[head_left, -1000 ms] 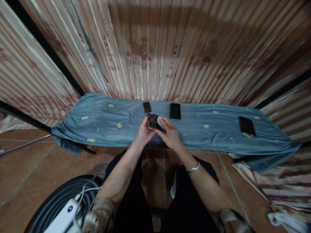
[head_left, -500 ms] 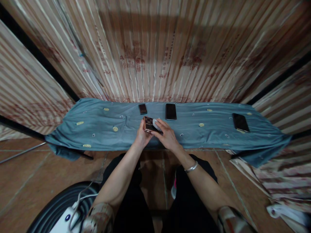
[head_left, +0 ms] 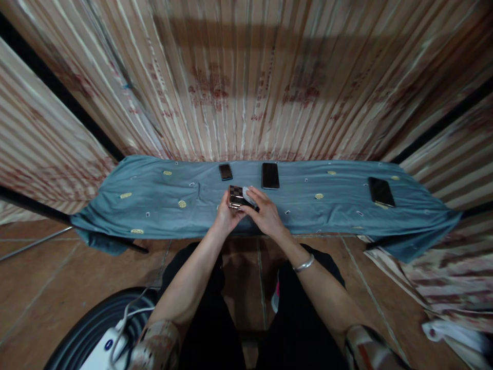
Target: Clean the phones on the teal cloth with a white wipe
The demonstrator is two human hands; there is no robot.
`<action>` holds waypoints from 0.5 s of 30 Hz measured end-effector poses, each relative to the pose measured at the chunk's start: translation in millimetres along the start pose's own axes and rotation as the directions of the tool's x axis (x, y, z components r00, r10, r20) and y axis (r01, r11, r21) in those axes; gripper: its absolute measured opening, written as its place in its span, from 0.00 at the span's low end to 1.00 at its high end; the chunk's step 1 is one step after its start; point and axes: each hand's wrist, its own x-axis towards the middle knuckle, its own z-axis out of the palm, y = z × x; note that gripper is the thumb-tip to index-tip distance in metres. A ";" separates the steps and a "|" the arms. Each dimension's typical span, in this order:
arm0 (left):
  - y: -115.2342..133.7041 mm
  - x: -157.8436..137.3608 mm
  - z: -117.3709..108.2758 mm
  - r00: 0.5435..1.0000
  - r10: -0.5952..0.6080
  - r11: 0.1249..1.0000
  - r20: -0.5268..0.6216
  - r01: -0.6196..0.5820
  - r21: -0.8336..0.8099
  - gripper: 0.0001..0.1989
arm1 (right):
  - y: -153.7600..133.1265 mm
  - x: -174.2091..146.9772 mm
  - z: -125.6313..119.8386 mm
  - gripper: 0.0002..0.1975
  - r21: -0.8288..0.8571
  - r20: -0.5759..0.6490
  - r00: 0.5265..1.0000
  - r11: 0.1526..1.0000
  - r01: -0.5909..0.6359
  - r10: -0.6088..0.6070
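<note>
A brown checkered phone (head_left: pixel 235 194) with a shiny metallic edge is held up between my hands, just above the front part of the cloth. My left hand (head_left: pixel 224 215) wraps around its left end and underside. My right hand (head_left: pixel 265 211) grips its right end, with the thumb along the near edge. A small grey-white piece (head_left: pixel 247 193) shows by my right fingertips, on the phone's surface; whether it is a cloth or part of the case I cannot tell. Behind the phone lie a small dark checkered device (head_left: pixel 225 172) and a black smartphone (head_left: pixel 270 176).
A blue patterned cloth (head_left: pixel 154 192) covers the narrow table. Another black phone (head_left: pixel 381 191) lies towards its right end. Striped curtains (head_left: pixel 246 92) hang behind, between dark poles (head_left: pixel 65 92). A white power strip (head_left: pixel 102 347) with cables rests on a black round object (head_left: pixel 80 318) at lower left.
Both hands stay around the phone, which has tilted slightly. My right fingers and the grey-white piece have shifted a little. The other devices lie where they were.
</note>
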 end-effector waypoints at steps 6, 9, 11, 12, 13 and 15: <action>-4.7 -1.9 2.2 0.998 -0.038 0.999 -0.059 0.038 0.003 0.23 | 2.0 0.0 -5.2 0.23 -0.069 -0.096 0.992 0.995 0.071 -0.078; -8.3 -3.4 2.6 0.997 -0.053 0.999 -0.056 0.053 0.005 0.21 | 5.0 4.0 -11.5 0.23 -0.060 -0.156 0.986 0.997 0.054 -0.063; -10.6 -4.0 1.4 0.999 -0.049 0.999 -0.019 0.049 0.019 0.20 | 8.3 7.0 -15.5 0.22 -0.035 -0.190 0.981 0.999 0.025 -0.032; -11.7 -4.2 0.4 0.999 -0.054 0.998 0.007 0.053 0.038 0.20 | 10.4 8.4 -17.5 0.22 -0.018 -0.213 0.977 1.000 0.009 -0.013; -13.0 -4.5 -0.6 0.997 -0.064 0.996 0.032 0.062 0.063 0.21 | 12.7 9.9 -19.5 0.22 0.001 -0.239 0.971 1.000 -0.006 0.006; -15.7 -5.2 -2.6 0.993 -0.095 0.990 0.070 0.087 0.114 0.23 | 17.8 12.6 -23.7 0.21 0.040 -0.300 0.953 0.999 -0.027 0.037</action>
